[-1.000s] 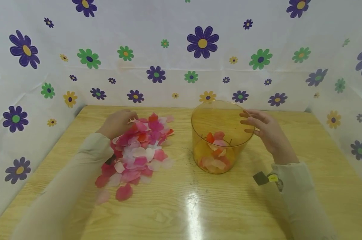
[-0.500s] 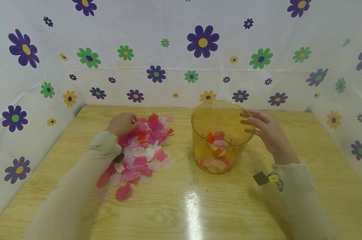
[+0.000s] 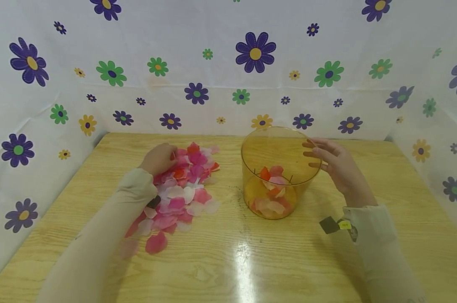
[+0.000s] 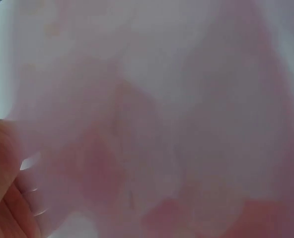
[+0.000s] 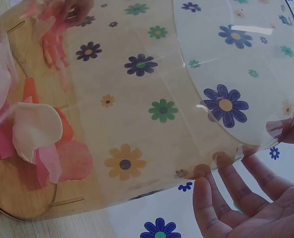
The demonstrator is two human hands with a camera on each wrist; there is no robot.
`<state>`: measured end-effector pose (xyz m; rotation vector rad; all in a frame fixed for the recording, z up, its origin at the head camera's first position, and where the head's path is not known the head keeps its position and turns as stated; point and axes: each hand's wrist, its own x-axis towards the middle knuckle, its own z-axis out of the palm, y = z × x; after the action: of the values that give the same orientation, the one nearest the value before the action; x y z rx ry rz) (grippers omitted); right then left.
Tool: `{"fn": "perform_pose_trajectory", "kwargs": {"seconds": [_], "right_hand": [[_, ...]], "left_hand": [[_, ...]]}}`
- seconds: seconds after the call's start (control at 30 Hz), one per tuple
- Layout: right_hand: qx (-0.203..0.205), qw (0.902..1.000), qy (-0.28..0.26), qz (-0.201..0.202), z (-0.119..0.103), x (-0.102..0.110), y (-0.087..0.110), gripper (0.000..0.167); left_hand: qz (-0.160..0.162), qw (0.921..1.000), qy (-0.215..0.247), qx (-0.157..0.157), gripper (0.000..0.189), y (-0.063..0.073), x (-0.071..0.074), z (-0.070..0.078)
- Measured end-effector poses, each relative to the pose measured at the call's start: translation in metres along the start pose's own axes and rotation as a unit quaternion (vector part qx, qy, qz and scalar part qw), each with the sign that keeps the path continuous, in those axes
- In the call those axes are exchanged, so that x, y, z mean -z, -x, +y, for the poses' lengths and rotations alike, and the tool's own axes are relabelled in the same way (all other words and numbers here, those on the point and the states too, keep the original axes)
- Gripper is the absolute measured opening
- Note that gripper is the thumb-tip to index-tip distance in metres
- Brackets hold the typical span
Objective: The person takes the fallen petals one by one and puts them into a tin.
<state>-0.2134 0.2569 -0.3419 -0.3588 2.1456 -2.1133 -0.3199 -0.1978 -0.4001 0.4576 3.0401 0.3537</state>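
A heap of artificial flower petals (image 3: 180,191), pink, red and white, lies on the table's left half. My left hand (image 3: 158,159) is at its far left side, fingers curled down on petals. Blurred petals (image 4: 137,139) cover most of the left wrist view, with part of that hand (image 4: 5,183) at the lower left. A clear amber bucket (image 3: 271,153) stands upright to the right, with several petals (image 3: 270,204) at its bottom. My right hand (image 3: 336,164) touches the bucket's right side near the rim, fingers spread along the outer wall (image 5: 236,188).
Light wood-grain tabletop (image 3: 213,261) lies under everything. A white cloth (image 3: 220,42) with printed flowers hangs behind and along both sides. One loose petal (image 3: 156,243) lies in front of the heap.
My left hand has moved a little to the right and nearer, farther over the petals. My right hand and the bucket stay in place.
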Motion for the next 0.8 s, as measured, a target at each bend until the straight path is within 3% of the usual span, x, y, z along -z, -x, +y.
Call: {"fn": "perform_pose_trajectory", "kwargs": {"seconds": [0.2,0.5,0.8], "right_hand": [[-0.001,1.0,0.002,0.001,0.0001,0.0,0.0001,0.02],[0.0,0.9999,0.016,0.001,0.0,-0.0001,-0.0001,0.021],[0.001,1.0,0.008,0.004,-0.0008,-0.0007,0.0005,0.021]], "left_hand": [[0.001,0.9996,0.026,0.008,0.009,0.0032,0.0029,0.0044],[0.018,0.9974,0.07,0.002,0.025,0.0,0.0008,-0.0002],[-0.015,0.9914,0.116,0.058,0.019,-0.002,0.0027,-0.0039]]}}
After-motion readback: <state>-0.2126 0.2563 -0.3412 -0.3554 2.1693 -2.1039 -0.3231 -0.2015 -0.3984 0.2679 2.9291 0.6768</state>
